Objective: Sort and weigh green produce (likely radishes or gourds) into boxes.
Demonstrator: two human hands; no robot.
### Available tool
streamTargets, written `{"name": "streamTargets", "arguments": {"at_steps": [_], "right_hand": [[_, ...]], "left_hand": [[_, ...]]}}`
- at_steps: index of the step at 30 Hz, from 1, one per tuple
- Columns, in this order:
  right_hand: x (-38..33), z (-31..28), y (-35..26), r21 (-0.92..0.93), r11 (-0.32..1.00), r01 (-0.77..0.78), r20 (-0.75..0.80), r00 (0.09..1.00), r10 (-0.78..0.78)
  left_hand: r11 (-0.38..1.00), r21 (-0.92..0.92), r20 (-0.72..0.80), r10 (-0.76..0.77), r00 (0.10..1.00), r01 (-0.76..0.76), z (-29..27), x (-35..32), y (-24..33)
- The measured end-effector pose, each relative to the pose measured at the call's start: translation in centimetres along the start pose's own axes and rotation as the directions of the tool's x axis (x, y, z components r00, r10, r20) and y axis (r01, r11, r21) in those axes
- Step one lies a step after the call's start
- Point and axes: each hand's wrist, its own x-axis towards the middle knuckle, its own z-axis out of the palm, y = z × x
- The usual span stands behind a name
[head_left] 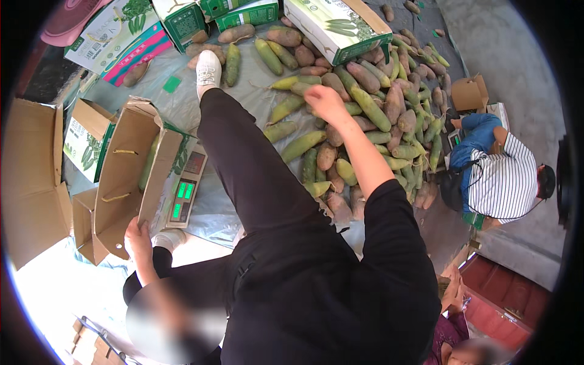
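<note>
My right hand (325, 100) reaches forward over a heap of long green and reddish-brown vegetables (371, 121). Its fingers curl down onto a green one (302, 89); whether they grip it is unclear. My left hand (139, 234) holds the lower flap of an open brown cardboard box (121, 170), which lies tilted beside an electronic scale (187, 190) with lit green digits. A green vegetable (148, 163) shows inside the box. My black-clad leg stretches between the box and the heap and ends in a white shoe (208, 67).
Printed green-and-white cartons (334, 24) lie along the far edge, and flattened brown cartons (33, 176) lie at the left. A person in a striped shirt (505, 182) crouches at the right by a small brown box (468, 92). A grey sheet (243, 97) covers the ground.
</note>
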Motion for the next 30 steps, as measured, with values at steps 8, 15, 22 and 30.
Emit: {"name": "streamTargets", "arguments": {"at_steps": [8, 15, 22, 30], "right_hand": [[-11.0, 0.6, 16.4, -0.389, 0.803, -0.452, -0.051, 0.881, 0.471], [-15.5, 2.5, 14.7, -0.772, 0.615, -0.157, 0.08, 0.937, 0.34], [-15.5, 3.6, 15.0, -0.823, 0.562, -0.075, 0.19, 0.898, 0.398], [-17.5, 5.3, 14.4, -0.788, 0.601, -0.133, 0.14, 0.912, 0.386]], "left_hand": [[0.999, -0.037, -0.01, 0.002, 1.0, -0.003, 0.3, 0.4, 0.3], [0.997, 0.018, -0.031, -0.073, 0.997, 0.073, -0.2, -0.3, 0.3], [0.986, 0.109, -0.038, -0.119, 0.992, 0.123, -0.3, -0.5, 1.0], [0.991, 0.057, -0.05, -0.118, 0.992, 0.121, -0.4, -0.8, 0.9]]}}
